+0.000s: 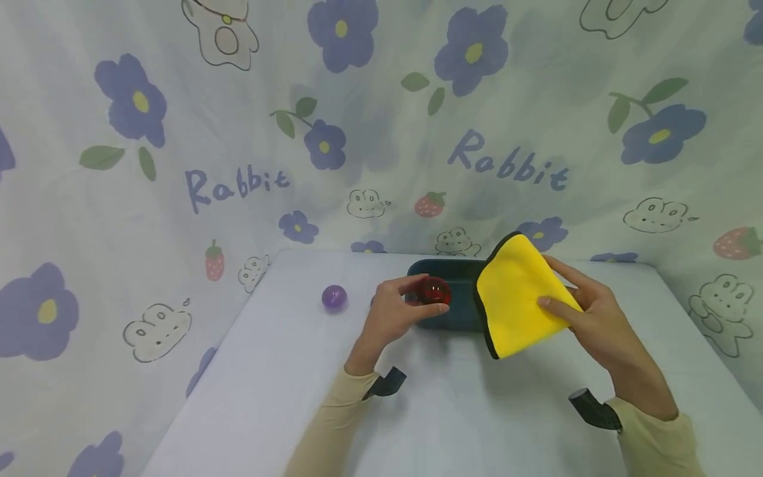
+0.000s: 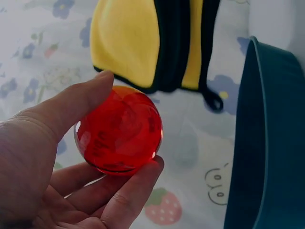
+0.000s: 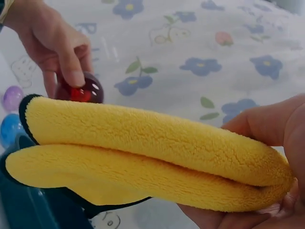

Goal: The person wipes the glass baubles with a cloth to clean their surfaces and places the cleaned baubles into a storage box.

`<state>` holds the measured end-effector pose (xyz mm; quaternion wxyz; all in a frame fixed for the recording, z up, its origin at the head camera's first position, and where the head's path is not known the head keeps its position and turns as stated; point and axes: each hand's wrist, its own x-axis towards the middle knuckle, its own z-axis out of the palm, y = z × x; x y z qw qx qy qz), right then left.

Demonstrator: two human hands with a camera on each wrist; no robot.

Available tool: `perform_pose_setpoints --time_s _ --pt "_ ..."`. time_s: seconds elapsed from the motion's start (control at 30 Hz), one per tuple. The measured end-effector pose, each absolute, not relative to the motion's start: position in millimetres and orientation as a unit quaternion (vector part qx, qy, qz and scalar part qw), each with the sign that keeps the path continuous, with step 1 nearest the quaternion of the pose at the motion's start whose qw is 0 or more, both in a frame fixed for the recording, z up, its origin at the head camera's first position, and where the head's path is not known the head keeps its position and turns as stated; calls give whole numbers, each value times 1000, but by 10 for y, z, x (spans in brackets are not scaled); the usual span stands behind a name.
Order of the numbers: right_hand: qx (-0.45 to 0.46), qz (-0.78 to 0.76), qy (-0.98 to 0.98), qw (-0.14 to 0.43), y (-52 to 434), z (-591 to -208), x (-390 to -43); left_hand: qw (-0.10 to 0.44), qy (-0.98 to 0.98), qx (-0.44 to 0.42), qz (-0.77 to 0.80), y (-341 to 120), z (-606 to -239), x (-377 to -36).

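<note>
A purple ball (image 1: 334, 297) lies alone on the white worktop (image 1: 286, 371), well to the left of the left hand's fingers. The left hand (image 1: 390, 317) pinches a clear red ball (image 1: 433, 291) between thumb and fingertips (image 2: 136, 183), holding it over the near rim of a dark teal tray (image 1: 444, 270); from the left wrist view the ball sits clear of the tray's wall, just beside it. To the right of those fingers hangs a folded yellow cloth (image 1: 515, 295) with a black edge, lifted above the tray's right end. The right hand (image 1: 590, 318) grips the cloth's right side, thumb on top and fingers (image 3: 267, 124) curled beneath the fold. In the right wrist view a blue ball (image 3: 9, 130) shows by the tray.
</note>
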<state>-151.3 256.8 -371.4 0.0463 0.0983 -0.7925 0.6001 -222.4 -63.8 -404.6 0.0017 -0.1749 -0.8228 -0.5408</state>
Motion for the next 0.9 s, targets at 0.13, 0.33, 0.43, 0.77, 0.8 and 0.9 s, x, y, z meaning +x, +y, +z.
perform_pose_setpoints --time_s 0.13,0.33,0.43,0.77,0.8,0.9 --pt "88 564 -818 77 2330 -3684 -1547 -11 -816 -187 -547 -553 -3999 -2212" --pt "103 541 -828 109 1995 -3721 -1557 -22 -826 -184 -532 -458 -3978 -2168" --pt "125 523 -835 117 1865 -3771 -1539 -15 -825 -199 -528 -427 -3989 -2157" --pt "175 450 -867 126 1642 -3926 -1544 3 -814 -235 -531 -421 -3990 -2111" --pt "179 441 -870 128 1632 -3935 -1545 5 -816 -236 -527 -422 -3985 -2101" --pt "188 423 -877 131 1614 -3956 -1554 7 -824 -232 -516 -423 -3970 -2071"
